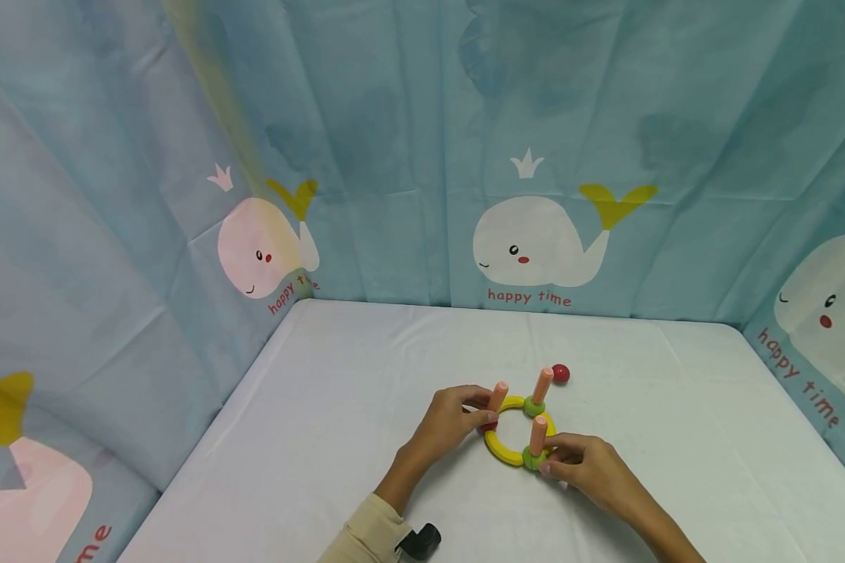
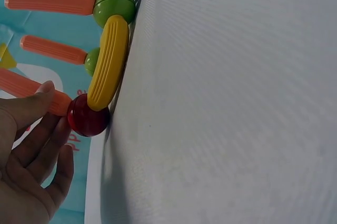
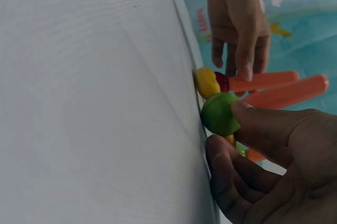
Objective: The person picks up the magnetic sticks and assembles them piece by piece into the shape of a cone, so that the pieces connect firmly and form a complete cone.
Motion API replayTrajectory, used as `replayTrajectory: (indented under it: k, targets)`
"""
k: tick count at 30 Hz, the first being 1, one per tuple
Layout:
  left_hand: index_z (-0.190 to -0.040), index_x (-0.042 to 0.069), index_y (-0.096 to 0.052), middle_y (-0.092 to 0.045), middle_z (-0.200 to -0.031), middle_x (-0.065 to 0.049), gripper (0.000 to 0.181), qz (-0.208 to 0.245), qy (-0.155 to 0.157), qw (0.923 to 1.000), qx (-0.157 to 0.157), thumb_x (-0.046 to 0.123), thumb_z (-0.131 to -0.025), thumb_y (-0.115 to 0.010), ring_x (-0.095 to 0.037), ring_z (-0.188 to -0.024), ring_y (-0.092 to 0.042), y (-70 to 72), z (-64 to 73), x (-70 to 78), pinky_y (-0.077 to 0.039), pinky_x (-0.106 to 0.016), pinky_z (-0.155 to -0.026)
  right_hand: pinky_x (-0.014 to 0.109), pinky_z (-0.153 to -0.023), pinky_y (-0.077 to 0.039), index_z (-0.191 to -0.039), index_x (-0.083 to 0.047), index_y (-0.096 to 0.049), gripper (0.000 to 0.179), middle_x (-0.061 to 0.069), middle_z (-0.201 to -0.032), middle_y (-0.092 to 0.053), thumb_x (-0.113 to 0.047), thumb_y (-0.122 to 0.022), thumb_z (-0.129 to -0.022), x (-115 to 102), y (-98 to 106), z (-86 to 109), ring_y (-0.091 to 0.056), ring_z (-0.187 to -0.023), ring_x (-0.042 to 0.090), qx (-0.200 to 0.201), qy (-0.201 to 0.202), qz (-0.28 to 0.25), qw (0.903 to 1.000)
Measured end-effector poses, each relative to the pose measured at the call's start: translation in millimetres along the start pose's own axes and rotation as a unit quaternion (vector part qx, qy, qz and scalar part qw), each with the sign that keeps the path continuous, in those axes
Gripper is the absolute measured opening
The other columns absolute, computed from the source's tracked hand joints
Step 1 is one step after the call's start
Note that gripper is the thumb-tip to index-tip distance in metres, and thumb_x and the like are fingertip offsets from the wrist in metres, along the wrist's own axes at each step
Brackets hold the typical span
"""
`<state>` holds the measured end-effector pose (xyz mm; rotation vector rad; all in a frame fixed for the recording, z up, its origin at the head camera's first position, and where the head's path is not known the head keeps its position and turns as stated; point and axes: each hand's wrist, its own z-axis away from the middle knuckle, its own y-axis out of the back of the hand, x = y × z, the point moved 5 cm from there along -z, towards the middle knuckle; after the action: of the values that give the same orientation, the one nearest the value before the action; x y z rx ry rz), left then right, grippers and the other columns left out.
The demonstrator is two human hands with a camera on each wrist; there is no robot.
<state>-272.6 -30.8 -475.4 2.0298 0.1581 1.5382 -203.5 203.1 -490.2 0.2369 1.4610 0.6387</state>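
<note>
A ring of yellow curved pieces (image 1: 502, 451) lies on the table, joined by one red ball (image 2: 88, 116) and two green balls. An orange ridged stick stands up from each ball. My left hand (image 1: 447, 420) pinches the left orange stick (image 2: 59, 103) low down, just above the red ball. At the near side, my right hand (image 1: 593, 471) holds the near green ball (image 3: 219, 114) between thumb and fingers, beside the base of its stick (image 1: 538, 432). The far green ball (image 1: 533, 407) with its stick (image 1: 543, 385) is touched by neither hand.
A loose red ball (image 1: 560, 374) lies just behind the ring, near the far stick. White cloth covers the table (image 1: 366, 375). Blue curtains (image 1: 394, 156) with whale prints rise along the back and sides. A black device (image 1: 422, 541) sits at the left sleeve.
</note>
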Motion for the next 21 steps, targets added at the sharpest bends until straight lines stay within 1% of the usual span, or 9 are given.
replayTrajectory:
  k: [3, 6, 11, 14, 17, 20, 21]
  targets:
    - [-0.117, 0.016, -0.079, -0.078, -0.108, 0.007, 0.021, 0.003, -0.001, 1.0, 0.003, 0.019, -0.096, -0.081, -0.005, -0.099, -0.071, 1.0, 0.5, -0.2, -0.059, -0.025, -0.091, 0.031, -0.06, -0.057, -0.124, -0.006, -0.076, 0.04, 0.004, -0.1, -0.077, -0.027, -0.084, -0.091, -1, 4, -0.3, -0.068, -0.081, 0.018, -0.009, -0.001, 0.005, 0.9999]
    - [-0.116, 0.015, -0.079, -0.078, -0.107, 0.006, 0.02, 0.006, 0.001, 1.0, 0.004, 0.019, -0.096, -0.081, -0.005, -0.1, -0.07, 1.6, 1.0, 0.0, -0.059, -0.027, -0.091, 0.029, -0.06, -0.056, -0.125, -0.007, -0.076, 0.039, 0.002, -0.099, -0.077, -0.028, -0.083, -0.092, -3, 12, -1.8, -0.068, -0.08, 0.018, 0.0, -0.004, 0.018, 0.9998]
    - [-0.118, 0.016, -0.078, -0.078, -0.108, 0.008, 0.021, 0.0, 0.013, 0.9999, 0.005, 0.02, -0.097, -0.08, -0.005, -0.101, -0.07, 2.3, 1.9, -0.1, -0.058, -0.027, -0.093, 0.028, -0.062, -0.055, -0.125, -0.009, -0.076, 0.036, -0.001, -0.095, -0.075, -0.025, -0.083, -0.093, -7, 29, -11.3, -0.068, -0.083, 0.016, 0.047, 0.004, 0.054, 0.9974]
    - [-0.117, 0.017, -0.078, -0.078, -0.107, 0.009, 0.021, 0.0, 0.016, 0.9998, 0.011, 0.021, -0.096, -0.081, -0.008, -0.103, -0.071, 2.9, 2.3, -1.3, -0.058, -0.028, -0.092, 0.028, -0.064, -0.055, -0.126, -0.008, -0.075, 0.036, -0.001, -0.098, -0.075, -0.024, -0.082, -0.095, -11, 39, -19.8, -0.069, -0.091, 0.018, 0.083, 0.024, 0.083, 0.9928]
    - [-0.116, 0.018, -0.078, -0.077, -0.106, 0.01, 0.021, 0.006, 0.02, 0.9997, 0.014, 0.022, -0.095, -0.082, -0.009, -0.104, -0.072, 1.9, 2.2, -3.5, -0.058, -0.027, -0.091, 0.028, -0.068, -0.054, -0.128, -0.009, -0.074, 0.037, 0.002, -0.104, -0.075, -0.024, -0.082, -0.095, -12, 46, -28.9, -0.07, -0.099, 0.022, 0.121, 0.043, 0.107, 0.9859]
    - [-0.116, 0.019, -0.079, -0.077, -0.106, 0.011, 0.021, 0.009, 0.021, 0.9996, 0.017, 0.022, -0.095, -0.082, -0.008, -0.104, -0.072, 0.6, 2.1, -4.6, -0.058, -0.026, -0.089, 0.032, -0.073, -0.054, -0.132, -0.008, -0.072, 0.041, 0.009, -0.113, -0.075, -0.025, -0.081, -0.096, -10, 50, -38.3, -0.07, -0.104, 0.027, 0.141, 0.048, 0.115, 0.9821]
    - [-0.116, 0.02, -0.079, -0.077, -0.107, 0.011, 0.021, 0.008, 0.024, 0.9995, 0.018, 0.023, -0.095, -0.082, -0.007, -0.104, -0.072, 0.2, 2.3, -4.7, -0.057, -0.026, -0.089, 0.034, -0.075, -0.056, -0.135, -0.008, -0.07, 0.044, 0.012, -0.116, -0.073, -0.025, -0.081, -0.096, -9, 51, -41.6, -0.07, -0.106, 0.03, 0.143, 0.046, 0.115, 0.982]
